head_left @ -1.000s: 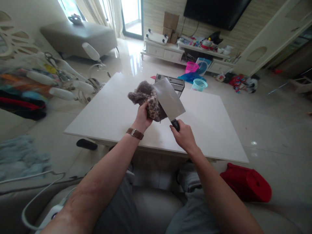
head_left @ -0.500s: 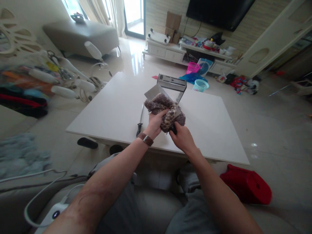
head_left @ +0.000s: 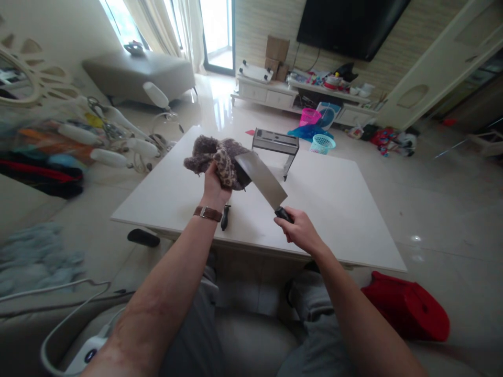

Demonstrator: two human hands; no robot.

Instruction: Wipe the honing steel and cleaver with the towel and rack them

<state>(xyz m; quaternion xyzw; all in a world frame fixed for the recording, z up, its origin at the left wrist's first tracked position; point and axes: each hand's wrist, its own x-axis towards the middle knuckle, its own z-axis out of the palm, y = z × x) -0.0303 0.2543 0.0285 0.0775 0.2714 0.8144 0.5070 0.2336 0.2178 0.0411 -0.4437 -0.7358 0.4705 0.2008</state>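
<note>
My right hand (head_left: 296,228) is closed round the black handle of a cleaver (head_left: 265,180), its broad blade slanting up and left over the table. Bunched in my left hand (head_left: 215,187) is a brown, patterned fluffy cloth (head_left: 220,159). The blade's far end lies close against the right side of the cloth; whether they touch I cannot tell. Below my left hand, the black handle of a sharpening steel (head_left: 225,218) rests on the white table (head_left: 330,209), its rod mostly hidden. Behind the blade stands a grey metal-framed holder (head_left: 275,140).
A red bag-like object (head_left: 406,306) lies at the right by the seat. White lamp arms (head_left: 112,157) reach in at the table's left. Beyond the table are a teal basket (head_left: 323,143), a pink basket (head_left: 310,117) and a low cabinet (head_left: 267,95).
My left hand has moved left with the cloth, away from the handle. The cleaver's blade, earlier wrapped largely in the cloth, is now mostly uncovered. My right hand has shifted slightly right.
</note>
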